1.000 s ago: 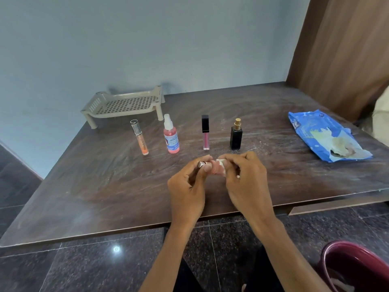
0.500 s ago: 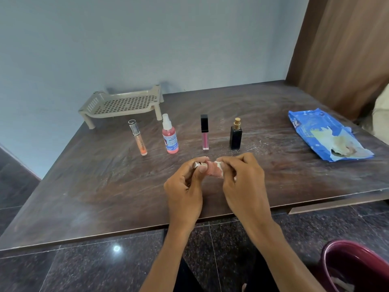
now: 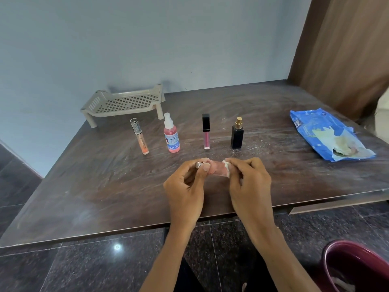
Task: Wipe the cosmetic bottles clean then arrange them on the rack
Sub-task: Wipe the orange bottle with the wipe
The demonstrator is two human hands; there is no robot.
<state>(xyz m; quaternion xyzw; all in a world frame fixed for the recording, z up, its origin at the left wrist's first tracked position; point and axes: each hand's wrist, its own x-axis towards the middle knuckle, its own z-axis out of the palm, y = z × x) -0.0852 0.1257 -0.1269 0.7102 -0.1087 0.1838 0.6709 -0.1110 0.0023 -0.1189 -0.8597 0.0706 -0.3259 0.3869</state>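
Evidently small, light, stiff and slick: pink tube held level above the table, left hand pinching its silver cap end, right hand closed round a white wipe on its other end. Best gripped by both ends.

The rack is beige with a grid of small dark holes, and the table is dark brown with pale swirled streaks. In a row stand an orange tube with a clear-and-silver cap, a pink spray bottle with a white nozzle, a pink lip gloss capped black, and a black perfume bottle topped gold. The wipes packet is bright blue with white print, the bucket maroon, and the wall pale blue-grey.
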